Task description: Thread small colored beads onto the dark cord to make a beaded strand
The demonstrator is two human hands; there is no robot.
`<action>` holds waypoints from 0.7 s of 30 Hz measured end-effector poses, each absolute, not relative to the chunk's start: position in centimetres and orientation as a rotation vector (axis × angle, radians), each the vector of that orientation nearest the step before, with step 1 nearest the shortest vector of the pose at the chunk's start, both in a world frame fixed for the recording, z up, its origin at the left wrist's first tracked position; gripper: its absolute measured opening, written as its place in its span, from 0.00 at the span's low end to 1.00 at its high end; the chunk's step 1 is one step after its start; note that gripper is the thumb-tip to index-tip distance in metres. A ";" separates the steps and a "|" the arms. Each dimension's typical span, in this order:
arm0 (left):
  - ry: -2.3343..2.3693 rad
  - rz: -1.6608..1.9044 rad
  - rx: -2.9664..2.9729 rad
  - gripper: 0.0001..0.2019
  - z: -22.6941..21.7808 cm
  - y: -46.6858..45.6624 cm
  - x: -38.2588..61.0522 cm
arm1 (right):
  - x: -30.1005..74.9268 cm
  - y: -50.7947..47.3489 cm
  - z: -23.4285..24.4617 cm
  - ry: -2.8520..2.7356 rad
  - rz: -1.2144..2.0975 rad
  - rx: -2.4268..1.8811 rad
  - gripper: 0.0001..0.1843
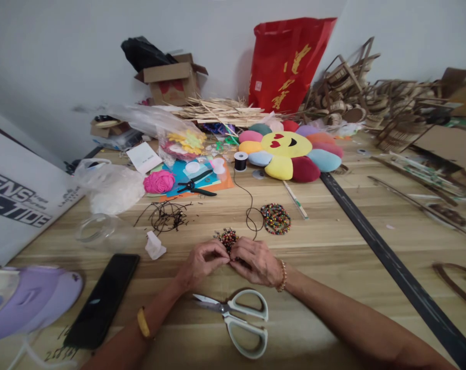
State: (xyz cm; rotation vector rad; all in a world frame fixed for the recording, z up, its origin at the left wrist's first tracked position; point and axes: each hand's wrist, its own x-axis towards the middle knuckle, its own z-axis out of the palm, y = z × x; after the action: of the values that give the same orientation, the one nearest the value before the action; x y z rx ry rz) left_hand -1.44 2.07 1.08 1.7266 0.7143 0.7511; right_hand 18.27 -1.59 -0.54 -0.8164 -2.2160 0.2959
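Head view: the left hand and right hand meet on the wooden worktop, each grip pinching the near edge of a small beaded piece. Black cord runs from there up to a spool. Scissors lie just below the hands.

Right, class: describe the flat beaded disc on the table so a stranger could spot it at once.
Find the smiley flower cushion at the back of the wooden table. Nearer the person, just right of the looping black cord, lies the beaded disc. Unlike the bead cluster being held, it lies flat, round and untouched.
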 end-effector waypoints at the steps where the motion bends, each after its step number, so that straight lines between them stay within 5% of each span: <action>1: 0.718 0.754 1.727 0.12 1.0 2.1 -1.5 | 18.2 -1.6 -0.5 -2.217 0.298 -0.816 0.01; 9: 0.740 0.741 1.719 0.12 1.1 2.0 -1.6 | 18.2 -1.7 -0.4 -2.181 0.274 -0.800 0.14; 21: 0.781 0.741 1.757 0.08 0.4 2.0 -1.7 | 18.2 -1.4 -0.3 -2.171 0.292 -0.793 0.04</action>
State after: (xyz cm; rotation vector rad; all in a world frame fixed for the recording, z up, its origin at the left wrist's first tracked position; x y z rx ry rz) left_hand -1.73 2.02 0.44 1.7571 0.7810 0.7408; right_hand 18.20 -1.45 -0.30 -0.7926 -2.1711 0.2916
